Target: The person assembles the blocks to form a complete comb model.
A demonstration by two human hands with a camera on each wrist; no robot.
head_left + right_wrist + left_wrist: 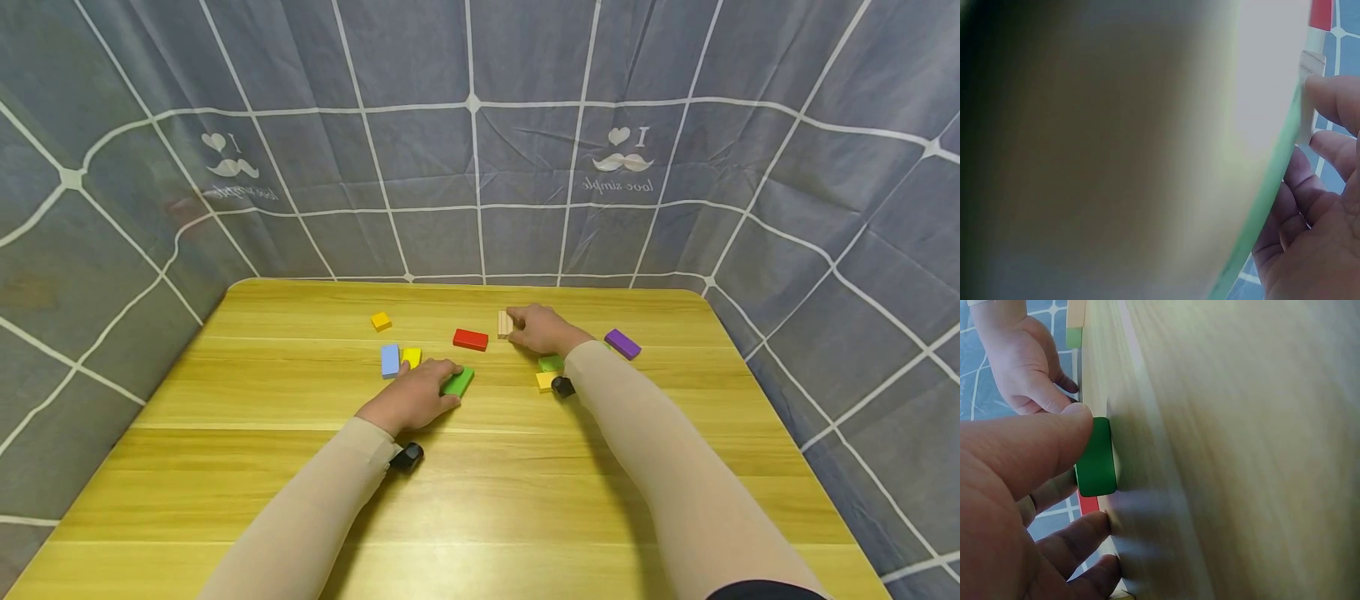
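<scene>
My left hand (416, 396) holds a green block (459, 382) low over the table, thumb on one side and a finger on the other. In the left wrist view the thumb presses the near end of this block (1097, 459), while the other fingers spread below it. My right hand (546, 331) reaches farther out and pinches a plain wooden block (504, 325) by its right side. Thumb and forefinger meet the pale block (1305, 122) in the right wrist view; the remaining fingers curl loosely. A red block (470, 339) lies between the two hands.
Beside the left hand lie a blue block (390, 361) and a yellow one (412, 357), with an orange block (381, 321) behind. A light green block (551, 363) and a pale yellow block (547, 382) sit under the right wrist, a purple block (622, 344) beyond. A grey curtain (525, 242) surrounds the table.
</scene>
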